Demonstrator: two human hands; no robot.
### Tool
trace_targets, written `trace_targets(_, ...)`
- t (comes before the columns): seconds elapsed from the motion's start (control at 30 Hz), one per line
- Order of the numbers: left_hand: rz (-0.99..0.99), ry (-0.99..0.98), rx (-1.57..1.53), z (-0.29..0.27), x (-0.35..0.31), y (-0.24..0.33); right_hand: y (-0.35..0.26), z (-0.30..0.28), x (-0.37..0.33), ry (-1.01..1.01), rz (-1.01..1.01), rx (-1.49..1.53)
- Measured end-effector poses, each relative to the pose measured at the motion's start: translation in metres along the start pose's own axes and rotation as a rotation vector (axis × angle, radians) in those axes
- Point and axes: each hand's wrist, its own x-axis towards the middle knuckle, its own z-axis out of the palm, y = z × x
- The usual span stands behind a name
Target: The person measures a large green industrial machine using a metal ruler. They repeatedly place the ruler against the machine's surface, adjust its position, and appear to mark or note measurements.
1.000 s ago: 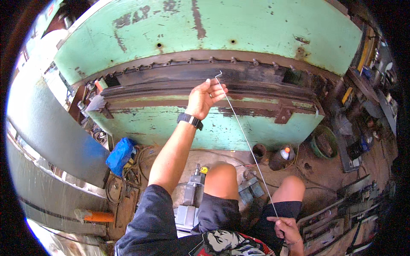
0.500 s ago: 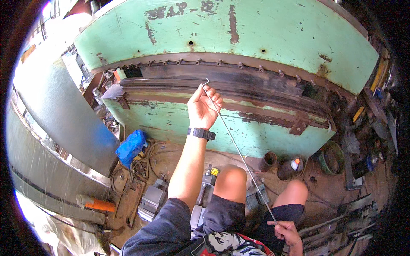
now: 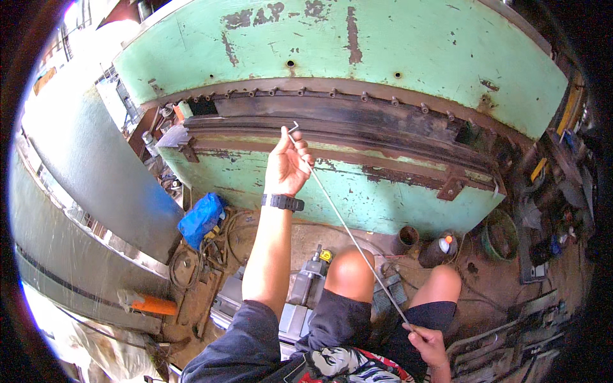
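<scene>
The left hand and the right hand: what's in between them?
In the head view, a thin metal rod runs from the left hand to the right hand, its bent end by the left one.

1. At 12 o'clock, a broad upper green panel (image 3: 408, 45) has chipped paint and two dark holes; bolts (image 3: 364, 97) line its lower edge.
2. Across the middle, from 9 to 3 o'clock, runs a scuffed lower green panel (image 3: 402, 204) with brown, rusty patches.
3. At 9 o'clock stands a smooth grey sheet (image 3: 115, 172).
4. At 10 o'clock, white glare (image 3: 112, 41) washes out details.
5. At 4 o'clock, the brown floor (image 3: 486, 282) looks stained, with dark metal lengths (image 3: 504, 338) farther out.
6. At 3 o'clock, shadowy clutter (image 3: 552, 210) crowds the rim.
</scene>
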Motion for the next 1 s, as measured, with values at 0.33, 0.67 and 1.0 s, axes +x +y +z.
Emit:
trace_targets(0.33,0.002,-0.237,-0.033,0.031,-0.028,0.008,0.024,0.019,0.002,-0.196,0.016,-0.072)
trace_targets(0.67,0.445,0.190,0.283,0.080,-0.061,-0.051,-0.225,0.024,0.156,-0.030,-0.926,-0.192)
trace_targets(1.0,0.704,0.184,1.036,0.112,-0.072,-0.071,-0.377,0.094,0.257,-0.546,-0.953,-0.052)
